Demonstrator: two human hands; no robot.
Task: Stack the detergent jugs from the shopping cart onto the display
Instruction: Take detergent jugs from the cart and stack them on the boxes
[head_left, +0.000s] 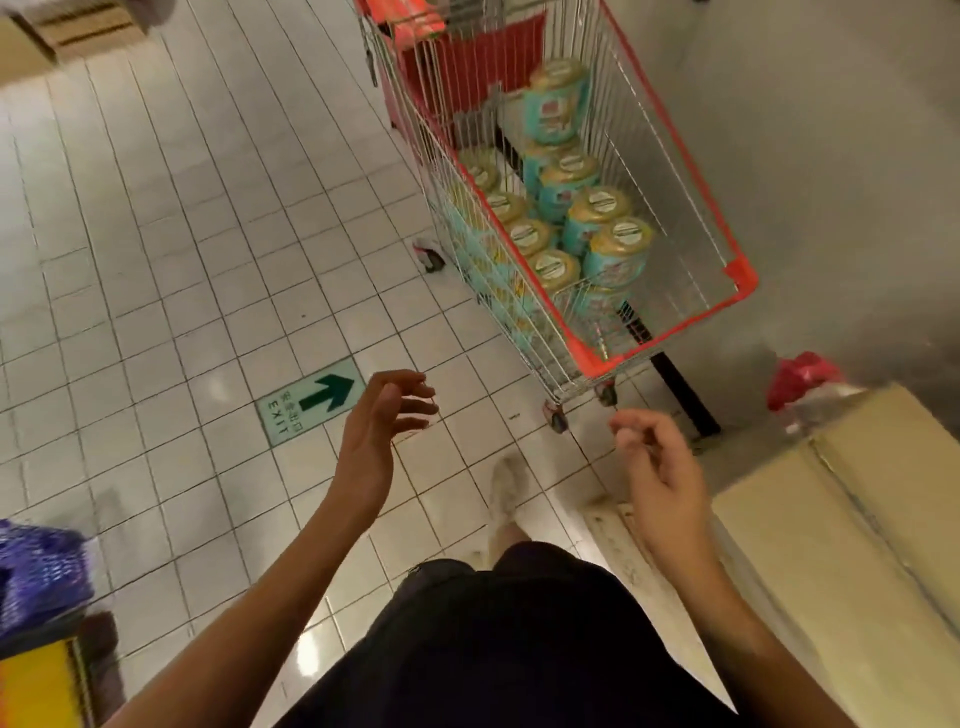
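Observation:
A wire shopping cart (737, 270) with red rim trim stands ahead of me on the tiled floor. Several teal detergent jugs (615, 254) with gold caps stand upright inside it, packed toward its left and near side. My left hand (387, 421) hovers over the floor below and left of the cart, fingers loosely curled, holding nothing. My right hand (657, 467) hangs just below the cart's near corner, fingers loosely curled and empty. Both hands are apart from the cart. The display is not in view.
A cardboard box (841, 519) sits at the right, with a red bag (802, 376) behind it by the grey wall. A green exit arrow sign (311, 408) is set in the floor. Blue packaged goods (39, 571) lie at the left edge. My foot (506, 488) steps forward.

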